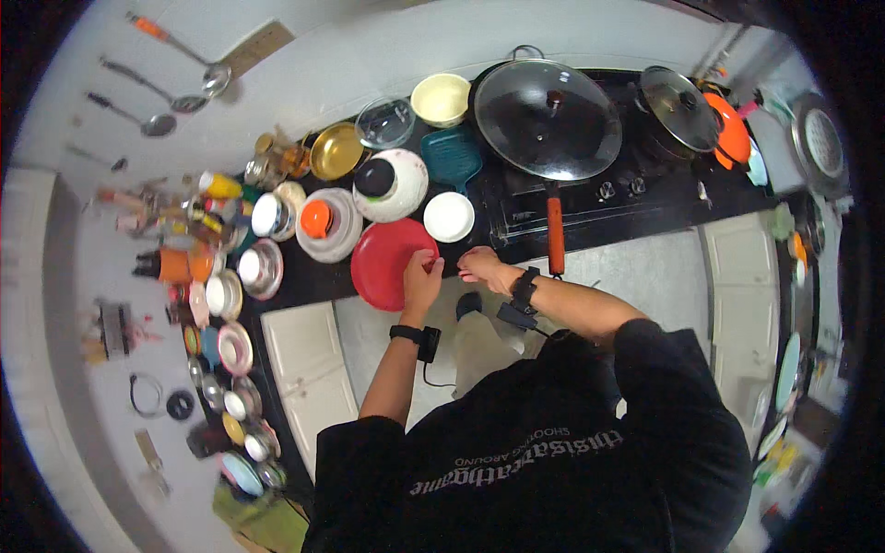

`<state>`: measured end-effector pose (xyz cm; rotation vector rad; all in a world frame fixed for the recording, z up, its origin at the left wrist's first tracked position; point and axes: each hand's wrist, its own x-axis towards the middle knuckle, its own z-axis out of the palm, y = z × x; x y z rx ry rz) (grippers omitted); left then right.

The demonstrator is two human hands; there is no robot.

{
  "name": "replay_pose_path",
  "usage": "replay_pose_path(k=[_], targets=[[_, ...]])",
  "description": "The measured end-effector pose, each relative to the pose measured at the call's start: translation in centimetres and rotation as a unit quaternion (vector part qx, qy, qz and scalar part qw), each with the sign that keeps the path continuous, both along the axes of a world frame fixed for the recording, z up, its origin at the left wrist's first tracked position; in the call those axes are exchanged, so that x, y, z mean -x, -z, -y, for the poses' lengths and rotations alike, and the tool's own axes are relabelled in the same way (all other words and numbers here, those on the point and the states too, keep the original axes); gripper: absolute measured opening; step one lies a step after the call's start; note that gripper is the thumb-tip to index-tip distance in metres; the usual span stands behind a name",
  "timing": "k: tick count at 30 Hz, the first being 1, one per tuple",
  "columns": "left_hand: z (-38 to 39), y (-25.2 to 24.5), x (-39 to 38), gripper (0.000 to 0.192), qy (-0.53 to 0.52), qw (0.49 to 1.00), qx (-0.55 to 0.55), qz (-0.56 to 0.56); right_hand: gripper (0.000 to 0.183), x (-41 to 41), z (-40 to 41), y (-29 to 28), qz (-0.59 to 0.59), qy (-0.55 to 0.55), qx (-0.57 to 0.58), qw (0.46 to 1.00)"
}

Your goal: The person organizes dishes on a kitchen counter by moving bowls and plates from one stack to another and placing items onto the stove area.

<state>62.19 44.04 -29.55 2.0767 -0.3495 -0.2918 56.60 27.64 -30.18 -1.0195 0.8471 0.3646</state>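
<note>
My left hand (423,278) is at the right rim of a round red plate (384,266), with red showing between thumb and fingers. The plate juts past the front edge of the black countertop (311,285). To the right, my right hand (484,267) hangs just off the counter edge with its fingers curled. I see nothing in it, but its palm is hidden. A small white bowl (449,217) stands behind the gap between my hands. Behind the plate is a larger pale bowl (409,181) with a dark round thing (375,177) in its mouth.
A wok with a glass lid (546,117) sits on the stove, its orange handle (556,235) reaching past the counter edge near my right forearm. A lidded pot (674,114) is farther right. Stacked bowls (329,231) and several jars (266,166) crowd the left.
</note>
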Motion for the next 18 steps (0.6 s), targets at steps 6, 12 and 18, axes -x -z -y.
replay_pose_path(k=[6, 12, 18], targets=[[0.6, -1.0, -3.4, 0.038, 0.124, 0.987, -0.082, -0.061, 0.035, -3.1, 2.8, 2.8, -0.102, 0.123, 0.070, 0.985], [-2.0, 0.9, -5.2, 0.036, 0.168, 0.979, -0.059, -0.098, 0.031, -4.7, 1.8, 3.9, -0.081, 0.192, 0.062, 0.976], [-0.1, 1.0, -6.8, 0.031, 0.191, 0.977, -0.052, -0.085, 0.028, -1.8, 2.8, 2.4, -0.098, 0.223, 0.169, 0.955]])
